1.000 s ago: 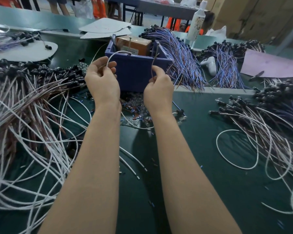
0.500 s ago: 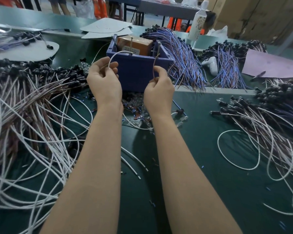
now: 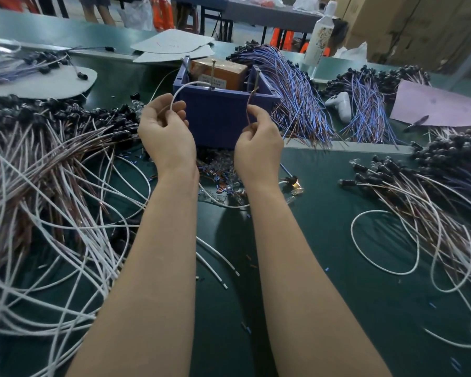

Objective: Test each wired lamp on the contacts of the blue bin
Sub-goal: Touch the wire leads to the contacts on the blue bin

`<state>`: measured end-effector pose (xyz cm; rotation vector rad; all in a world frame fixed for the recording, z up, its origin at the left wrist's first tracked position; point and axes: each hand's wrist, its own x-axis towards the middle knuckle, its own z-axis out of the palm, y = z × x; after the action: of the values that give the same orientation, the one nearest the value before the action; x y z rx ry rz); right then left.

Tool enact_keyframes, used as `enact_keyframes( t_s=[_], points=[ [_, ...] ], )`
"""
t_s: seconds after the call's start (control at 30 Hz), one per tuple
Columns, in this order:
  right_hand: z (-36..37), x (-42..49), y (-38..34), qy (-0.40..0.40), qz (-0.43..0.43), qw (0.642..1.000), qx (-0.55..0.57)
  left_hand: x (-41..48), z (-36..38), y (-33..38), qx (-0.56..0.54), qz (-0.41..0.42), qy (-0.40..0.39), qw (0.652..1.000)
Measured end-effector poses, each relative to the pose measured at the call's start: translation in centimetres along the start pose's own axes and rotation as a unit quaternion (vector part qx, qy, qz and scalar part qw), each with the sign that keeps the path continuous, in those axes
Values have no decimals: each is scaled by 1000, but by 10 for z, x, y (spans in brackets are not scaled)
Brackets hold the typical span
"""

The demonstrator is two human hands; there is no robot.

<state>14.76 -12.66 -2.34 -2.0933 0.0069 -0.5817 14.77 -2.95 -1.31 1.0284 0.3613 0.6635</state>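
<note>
**Left:** a heap of white- and brown-wired lamps [image 3: 52,186] covers the green bench [image 3: 324,240].
**Centre-left:** the left hand [image 3: 166,134] pinches a white wire [image 3: 184,85] between thumb and fingers. The wire arcs up to the near rim of the blue bin [image 3: 218,112].
**Centre:** the bin stands just behind both hands, with an orange box [image 3: 223,70] inside it.
**Centre-right:** the right hand [image 3: 256,148] pinches a brown wire [image 3: 248,107] that rises to an upright post at the bin's right rim.
**Right:** a bundle of blue-wired lamps [image 3: 294,85] lies beside the bin, and a further heap of lamps [image 3: 419,202] lies on the bench.
</note>
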Motion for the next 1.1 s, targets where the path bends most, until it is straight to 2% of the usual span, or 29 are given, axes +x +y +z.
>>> enact_keyframes(
  t_s=[0.5, 0.73, 0.8, 0.9, 1.0, 1.1],
  points=[
    [0, 1, 1, 7, -13, 1000, -4, 1, -1, 0, -10, -3, 6, 1000],
    [-1, 0, -1, 4, 7, 1000, 22, -6, -2, 7, -21, -9, 2, 1000],
    [-3, 2, -5, 13, 33, 997, 65, -12, -2, 19, -30, -1, -24, 999],
    [-12, 3, -11, 22, 71, 984, 163, -18, 0, 47, -14, 27, -122, 992],
    [-21, -8, -14, -89, 83, 954, 273, -28, 6, 71, 122, 91, -172, 973],
    [-16, -32, -12, -210, 98, 939, 253, -40, 12, 74, 305, 188, -155, 921]
  ],
)
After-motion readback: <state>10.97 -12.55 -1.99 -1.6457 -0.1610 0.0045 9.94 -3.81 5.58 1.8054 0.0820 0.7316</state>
